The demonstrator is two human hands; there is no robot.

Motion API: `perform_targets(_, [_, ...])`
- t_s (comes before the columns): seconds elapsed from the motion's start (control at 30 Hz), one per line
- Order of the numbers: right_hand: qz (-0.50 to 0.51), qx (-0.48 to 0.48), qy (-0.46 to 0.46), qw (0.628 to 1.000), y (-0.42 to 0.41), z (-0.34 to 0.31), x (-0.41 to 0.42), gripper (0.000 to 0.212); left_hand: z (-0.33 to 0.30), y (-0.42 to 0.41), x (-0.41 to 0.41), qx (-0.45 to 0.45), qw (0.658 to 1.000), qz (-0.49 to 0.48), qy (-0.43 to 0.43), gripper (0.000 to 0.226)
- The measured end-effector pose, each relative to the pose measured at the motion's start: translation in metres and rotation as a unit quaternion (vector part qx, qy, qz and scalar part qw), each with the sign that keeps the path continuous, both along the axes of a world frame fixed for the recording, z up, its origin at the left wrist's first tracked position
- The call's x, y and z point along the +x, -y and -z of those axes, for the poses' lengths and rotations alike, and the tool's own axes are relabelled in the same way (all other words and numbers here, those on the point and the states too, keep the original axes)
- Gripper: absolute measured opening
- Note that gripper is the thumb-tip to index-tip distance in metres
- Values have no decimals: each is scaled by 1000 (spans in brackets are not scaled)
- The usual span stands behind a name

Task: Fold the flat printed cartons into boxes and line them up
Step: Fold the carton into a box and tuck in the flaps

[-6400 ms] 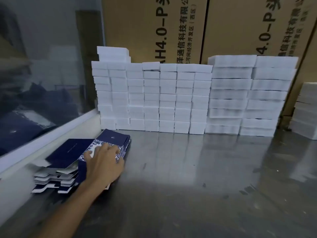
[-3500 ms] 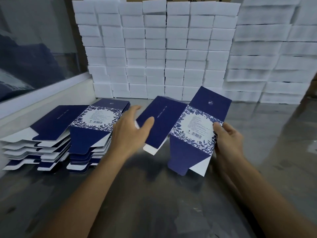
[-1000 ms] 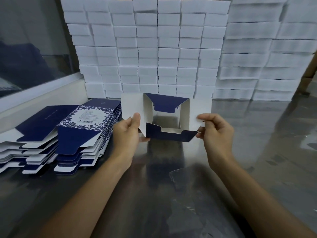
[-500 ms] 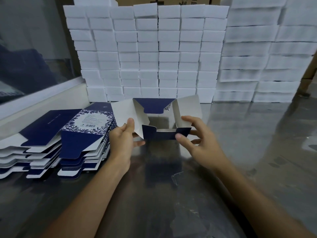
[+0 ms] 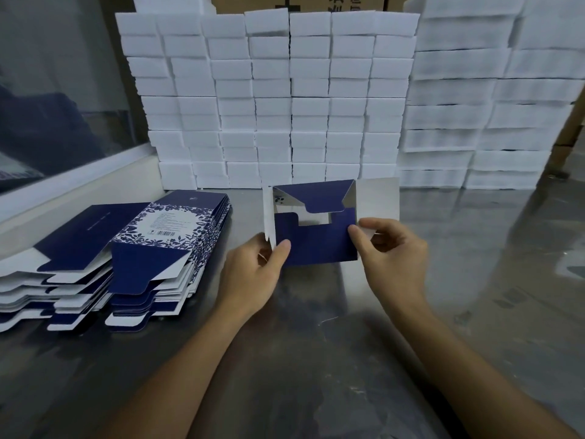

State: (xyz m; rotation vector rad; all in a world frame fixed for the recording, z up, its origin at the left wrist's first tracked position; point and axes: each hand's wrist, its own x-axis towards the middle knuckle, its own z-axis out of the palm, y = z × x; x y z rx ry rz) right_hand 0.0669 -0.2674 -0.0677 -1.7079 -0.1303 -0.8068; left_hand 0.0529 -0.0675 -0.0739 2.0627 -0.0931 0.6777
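A navy and white printed carton (image 5: 316,239) is held up over the steel table (image 5: 316,359), opened into a tube with its end facing me. Two navy end flaps are folded across the opening and a small gap shows between them. My left hand (image 5: 253,274) pinches its lower left corner, thumb on the navy flap. My right hand (image 5: 392,255) pinches the right edge beside a white side flap (image 5: 378,198). A stack of flat printed cartons (image 5: 164,245) lies to the left.
A wall of white foam blocks (image 5: 269,99) stands at the back of the table, with taller white stacks (image 5: 474,106) to its right. Brown shipping cartons (image 5: 316,3) rise behind them. A glass partition with a white sill (image 5: 72,175) runs along the left.
The two navy end flaps have been folded in over the carton's open end. My right hand shifted from the lower flap to the right edge. The left side flap now stands edge-on.
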Motion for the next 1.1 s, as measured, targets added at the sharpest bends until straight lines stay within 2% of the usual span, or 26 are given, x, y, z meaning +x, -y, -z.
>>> perform_targets(0.13, [9, -10, 3, 1000, 0, -2, -2, 21, 0, 1, 1, 31, 999, -10, 2, 58])
perform_targets(0.23, [-1, 6, 2, 1000, -2, -2, -3, 21, 2, 4, 2, 28, 1000, -3, 7, 56])
perform_targets(0.33, [-20, 68, 5, 997, -7, -5, -5, 20, 4, 7, 5, -2, 1000, -23, 2, 45])
perform_targets(0.43, [-1, 47, -25, 999, -9, -2, -4, 16, 4, 10, 7, -77, 996, -23, -31, 42])
perform_targets(0.53, [-64, 52, -75, 994, -16, 2, -5, 23, 3, 13, 6, -132, 990, -7, -53, 36])
perform_targets(0.63, [-119, -22, -74, 990, -26, 7, -10, 26, 2, 19, 1, -119, 991, -4, -66, 33])
perform_targets(0.73, [-136, -88, -80, 984, -34, 12, -12, 29, 1, 26, -3, -154, 984, 21, -92, 30])
perform_targets(0.9, [-133, -120, -95, 979, -39, 15, -14, 35, -4, 33, -8, -189, 974, 60, -112, 24])
perform_targets(1.1, [-125, -112, -116, 979, -38, 16, -10, 39, -2, 34, -9, -139, 985, 70, -72, 25])
